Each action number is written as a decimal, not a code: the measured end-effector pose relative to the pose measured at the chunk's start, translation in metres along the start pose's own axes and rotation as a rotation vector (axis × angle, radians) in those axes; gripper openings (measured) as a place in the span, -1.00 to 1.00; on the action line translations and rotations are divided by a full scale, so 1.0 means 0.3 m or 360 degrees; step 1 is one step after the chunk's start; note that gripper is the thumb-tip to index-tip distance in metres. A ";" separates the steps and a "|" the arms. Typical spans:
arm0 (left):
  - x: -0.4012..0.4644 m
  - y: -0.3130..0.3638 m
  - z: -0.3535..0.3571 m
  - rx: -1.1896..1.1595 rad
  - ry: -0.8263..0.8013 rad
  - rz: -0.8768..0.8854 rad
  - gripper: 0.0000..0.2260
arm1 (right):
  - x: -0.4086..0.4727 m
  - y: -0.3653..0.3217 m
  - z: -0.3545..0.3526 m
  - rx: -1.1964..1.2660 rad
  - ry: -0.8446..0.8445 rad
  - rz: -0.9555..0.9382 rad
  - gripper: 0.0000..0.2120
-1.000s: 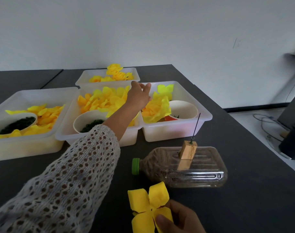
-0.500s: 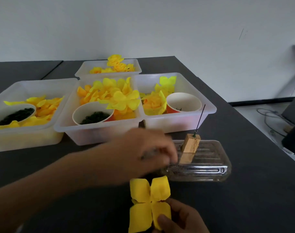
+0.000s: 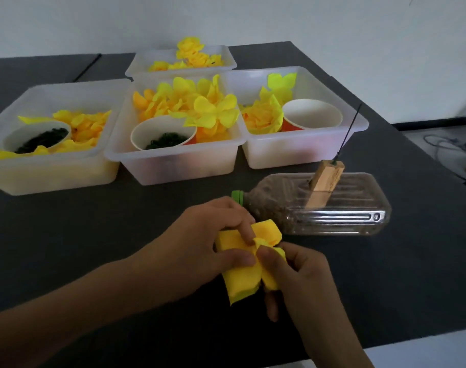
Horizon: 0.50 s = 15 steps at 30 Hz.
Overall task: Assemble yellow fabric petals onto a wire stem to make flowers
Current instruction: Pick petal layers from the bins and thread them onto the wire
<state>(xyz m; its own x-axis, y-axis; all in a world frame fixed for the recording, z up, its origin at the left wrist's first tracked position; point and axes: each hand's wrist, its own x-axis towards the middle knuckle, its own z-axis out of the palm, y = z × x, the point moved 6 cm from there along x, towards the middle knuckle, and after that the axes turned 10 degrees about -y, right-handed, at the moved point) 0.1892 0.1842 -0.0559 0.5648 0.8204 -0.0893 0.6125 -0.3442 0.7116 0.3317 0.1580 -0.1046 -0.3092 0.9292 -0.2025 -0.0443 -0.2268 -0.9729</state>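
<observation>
A dark grey tabletop [image 3: 67,235] stands against a pale wall, carrying four translucent white plastic bins [image 3: 173,160] of loose yellow fabric petals and paper cups. Nearer lies a clear plastic bottle [image 3: 332,216] on its side, a small wooden block [image 3: 324,181] on it holding a thin dark wire stem [image 3: 348,131] upright. In front, the left hand [image 3: 200,243] and right hand [image 3: 301,277] meet, both pinching a yellow fabric petal piece [image 3: 242,282] between thumb and fingers, just above the table.
</observation>
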 end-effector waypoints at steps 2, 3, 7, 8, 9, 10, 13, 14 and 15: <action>-0.001 0.003 0.000 -0.0070 0.0075 -0.0004 -0.83 | 0.001 -0.012 -0.004 -0.0076 0.0088 -0.0068 -0.62; -0.001 0.006 -0.001 -0.0100 0.0113 -0.0006 -0.85 | 0.002 -0.014 -0.007 -0.0095 0.0114 -0.0089 -0.58; 0.002 0.009 -0.012 -0.0107 0.0201 -0.0056 -0.92 | 0.006 -0.018 -0.003 -0.0174 0.0075 -0.0121 -0.60; 0.007 0.006 -0.013 -0.0114 0.0197 -0.0081 -0.92 | 0.007 -0.019 0.003 -0.0165 0.0027 -0.0113 -0.66; 0.011 0.001 -0.014 -0.0153 0.0185 -0.0113 -0.91 | 0.006 -0.019 0.008 -0.0142 -0.0027 -0.0103 -0.72; 0.016 -0.008 -0.017 -0.0220 0.0177 -0.0155 -0.89 | 0.005 -0.019 0.009 -0.0116 -0.0069 -0.0097 -0.75; 0.021 -0.055 -0.066 -0.0595 0.0292 -0.0282 -0.80 | -0.006 0.004 -0.012 -0.0128 -0.0080 -0.0037 -0.67; 0.026 -0.072 -0.094 -0.0698 0.0371 -0.0299 -0.75 | -0.010 0.017 -0.024 -0.0173 -0.0056 -0.0006 -0.58; 0.035 -0.089 -0.125 -0.0802 0.0450 -0.0293 -0.71 | -0.015 0.030 -0.037 -0.0216 -0.0030 0.0026 -0.52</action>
<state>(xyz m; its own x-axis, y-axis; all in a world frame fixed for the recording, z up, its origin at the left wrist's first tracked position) 0.1581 0.2192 -0.0499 0.2632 0.9592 -0.1029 0.3101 0.0169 0.9506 0.3433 0.1551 -0.1138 -0.3265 0.9198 -0.2174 0.0896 -0.1989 -0.9759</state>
